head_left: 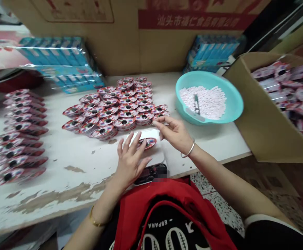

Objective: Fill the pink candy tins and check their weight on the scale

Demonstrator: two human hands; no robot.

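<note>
1. Landmark: white digital kitchen scale (158, 156) with a black front panel, on a chipped white-painted table (49, 184). Display reading blurred.
2. On the scale's plate: one oval red-and-white plastic candy packet (148, 143), lying flat.
3. Left hand (132, 163), with a gold bracelet: fingers spread wide over the plate, just beside the packet, holding nothing.
4. Right hand (173, 133), with a silver bangle: thumb and forefinger in a narrow pinch, behind the scale, beside the nearest packets. Any hold too unclear to tell.
5. Behind the scale: close rows of matching packets (112, 111). Left of the scale: two long overlapping lines of packets (18, 139).
6. Behind and right of the scale: round teal plastic basin (234, 100) of pale pink tablets (203, 102).
7. Farther right: brown cardboard box (266, 121) full of pink packets (284, 83).
8. Far behind the scale: blue shrink-wrapped cartons (62, 66), and a brown cardboard wall (125, 45) with a red band (193, 19) reading "汕头市福仁食品有限公司".
9. Just in front of the scale: red vest (167, 205) over a black shirt (164, 229) printed "ESPANA".
</note>
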